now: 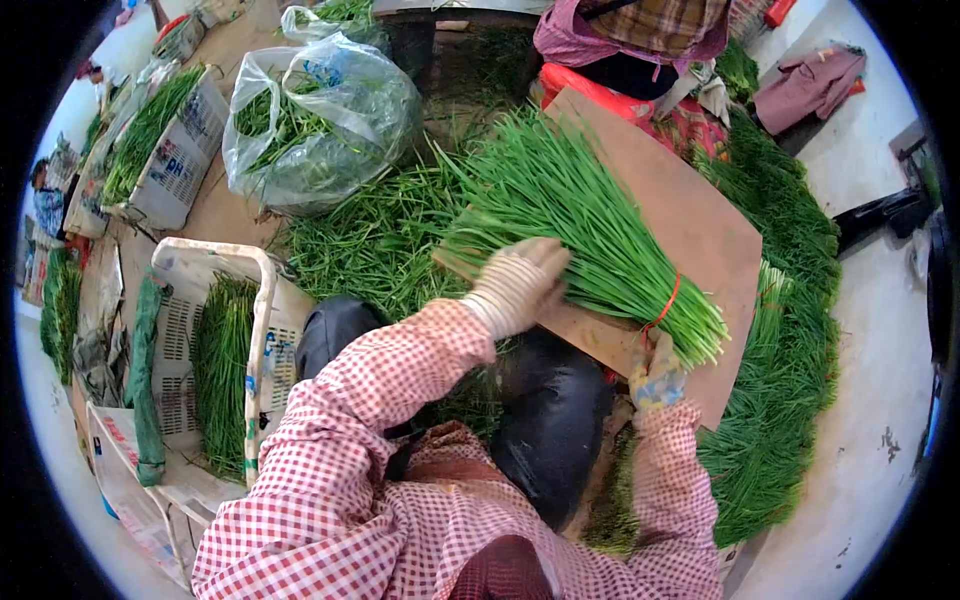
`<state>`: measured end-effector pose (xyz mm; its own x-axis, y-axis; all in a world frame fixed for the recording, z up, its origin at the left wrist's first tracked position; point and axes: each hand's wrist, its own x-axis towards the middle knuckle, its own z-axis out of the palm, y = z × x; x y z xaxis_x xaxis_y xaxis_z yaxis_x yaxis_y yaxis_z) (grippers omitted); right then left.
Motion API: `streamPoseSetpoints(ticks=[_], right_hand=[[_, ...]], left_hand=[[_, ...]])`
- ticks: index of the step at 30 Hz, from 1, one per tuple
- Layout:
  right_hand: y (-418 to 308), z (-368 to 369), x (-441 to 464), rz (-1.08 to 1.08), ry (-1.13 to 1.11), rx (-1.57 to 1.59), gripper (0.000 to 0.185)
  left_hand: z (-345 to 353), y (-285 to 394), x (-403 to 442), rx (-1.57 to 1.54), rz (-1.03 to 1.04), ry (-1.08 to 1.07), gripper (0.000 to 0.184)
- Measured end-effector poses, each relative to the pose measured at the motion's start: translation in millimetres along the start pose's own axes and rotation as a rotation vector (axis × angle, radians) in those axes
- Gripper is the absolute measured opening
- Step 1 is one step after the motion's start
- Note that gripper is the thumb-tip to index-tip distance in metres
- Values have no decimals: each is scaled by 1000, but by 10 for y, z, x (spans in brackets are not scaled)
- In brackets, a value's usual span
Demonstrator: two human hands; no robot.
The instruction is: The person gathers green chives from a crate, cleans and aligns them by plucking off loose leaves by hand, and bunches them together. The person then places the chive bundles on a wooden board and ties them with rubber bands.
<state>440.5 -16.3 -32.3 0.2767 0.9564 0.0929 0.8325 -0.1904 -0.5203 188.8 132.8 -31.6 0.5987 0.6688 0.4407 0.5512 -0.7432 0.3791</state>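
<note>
A large bunch of long green stalks (pixel 590 220) lies on a brown board (pixel 700 210) across my knees, its pale cut ends toward the lower right. Around it near those ends runs a red band (pixel 665 308). My left hand (pixel 518 285), in a pale glove, rests against the lower left side of the leaves, fingers together; what is under them is hidden. By the band, my right hand (pixel 657 375), in a stained glove, has its fingertips closed at the red band, just below the stalks.
A white basket (pixel 265 330) holding green stalks stands at the left. Loose greens (pixel 370 240) cover the floor ahead, beside a clear plastic bag (pixel 385 110). A long green heap (pixel 760 430) lines the right wall. Another person (pixel 640 30) sits at the top.
</note>
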Motion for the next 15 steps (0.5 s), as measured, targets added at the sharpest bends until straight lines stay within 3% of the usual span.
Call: streamPoseSetpoints(ticks=[1, 2, 4, 6, 7, 8, 12, 14, 15], right_hand=[[25, 23, 79, -151, 25, -133, 42], [48, 57, 139, -144, 30, -129, 42], [13, 56, 202, -87, -105, -244, 45], [-40, 22, 204, -143, -192, -424, 48], [-87, 4, 218, -96, -272, -442, 47], [-141, -27, 221, -50, -350, -459, 46], [-116, -69, 166, -38, -309, -360, 44], [-118, -52, 165, -14, -316, -309, 43], [-123, -50, 168, 6, -324, -260, 43]], left_hand=[[-156, -118, -8, -72, -123, -120, 47], [-295, -208, -9, -142, -245, -240, 37], [-300, -372, -44, -238, -497, -73, 27], [-242, -472, -35, -355, -598, 121, 30], [-220, -540, 6, -371, -679, 86, 35], [-192, -575, 3, -372, -677, 82, 35], [-335, -518, 93, -385, -674, -32, 35], [-326, -564, 137, -142, -426, -117, 30], [-279, -602, 166, -111, -428, -166, 25]])
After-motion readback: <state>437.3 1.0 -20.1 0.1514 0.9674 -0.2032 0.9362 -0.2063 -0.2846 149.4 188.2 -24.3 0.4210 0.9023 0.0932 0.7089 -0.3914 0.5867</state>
